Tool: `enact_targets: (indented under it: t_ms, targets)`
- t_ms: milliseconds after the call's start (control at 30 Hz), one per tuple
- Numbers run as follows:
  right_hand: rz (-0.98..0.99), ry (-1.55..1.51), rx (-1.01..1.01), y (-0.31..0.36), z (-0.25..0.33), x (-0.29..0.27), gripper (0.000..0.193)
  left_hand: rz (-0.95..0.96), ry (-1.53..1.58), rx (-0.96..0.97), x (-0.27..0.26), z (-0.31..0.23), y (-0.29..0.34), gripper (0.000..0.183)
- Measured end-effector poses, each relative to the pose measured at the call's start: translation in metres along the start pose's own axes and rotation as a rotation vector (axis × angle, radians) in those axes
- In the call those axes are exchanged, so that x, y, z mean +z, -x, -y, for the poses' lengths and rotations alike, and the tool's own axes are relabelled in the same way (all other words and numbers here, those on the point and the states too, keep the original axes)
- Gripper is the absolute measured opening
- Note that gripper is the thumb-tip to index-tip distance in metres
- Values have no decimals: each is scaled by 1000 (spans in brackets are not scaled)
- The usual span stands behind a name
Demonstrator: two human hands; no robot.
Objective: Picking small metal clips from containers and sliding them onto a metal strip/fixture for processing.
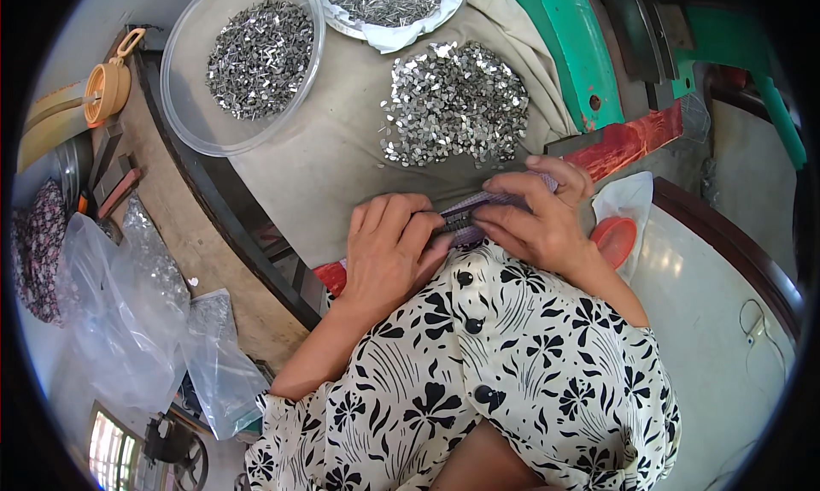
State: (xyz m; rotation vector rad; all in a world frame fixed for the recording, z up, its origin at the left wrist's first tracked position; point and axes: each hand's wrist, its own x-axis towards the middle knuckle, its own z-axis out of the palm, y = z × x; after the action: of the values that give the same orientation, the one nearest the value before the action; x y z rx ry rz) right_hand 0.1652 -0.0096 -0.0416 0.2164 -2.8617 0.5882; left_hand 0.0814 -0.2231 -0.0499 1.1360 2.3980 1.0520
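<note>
At the near edge of the cloth-covered work surface, both my hands meet close to my body. My left hand (384, 245) is closed, its thumb and fingers gripping one end of a dark, ridged strip (454, 223). On the other side my right hand (542, 216) pinches at the strip's far end, fingertips bent inward. A purple checked cloth (478, 202) lies around the strip and under the right fingers. My fingers partly hide the strip, so its kind is unclear. Just beyond my hands lies a loose pile of small flat silvery metal pieces (457, 102).
A clear round tub (171, 106) of small metal pieces stands far left. Beside it is a lined bowl (401, 40) of thin metal pins. A green machine frame (568, 42) rises far right. Plastic bags (120, 320) lie left; a red round lid (615, 241) sits right.
</note>
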Motion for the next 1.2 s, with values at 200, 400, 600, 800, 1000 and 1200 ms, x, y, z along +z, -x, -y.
enact_targets:
  t_ms: [200, 400, 600, 800, 1000, 1200]
  targets:
    - [-37, -23, 55, -13, -12, 0, 13, 22, -3, -11, -1, 0, 0, 31]
    - [32, 87, -35, -36, -25, -7, 16, -39, -7, -29, -7, 4, 6, 33]
    - [32, 130, -53, -52, -18, -4, 14, -40, -9, -31, -9, 5, 12, 29]
    - [22, -4, -19, -45, -18, -12, 17, -57, 2, -48, -11, 8, 18, 30]
    - [2, 58, -63, -5, -11, -10, 18, -92, 12, -51, -11, 8, 20, 29]
    - [2, 73, -64, 2, -4, -7, 21, -95, -24, 12, -10, 9, 17, 28]
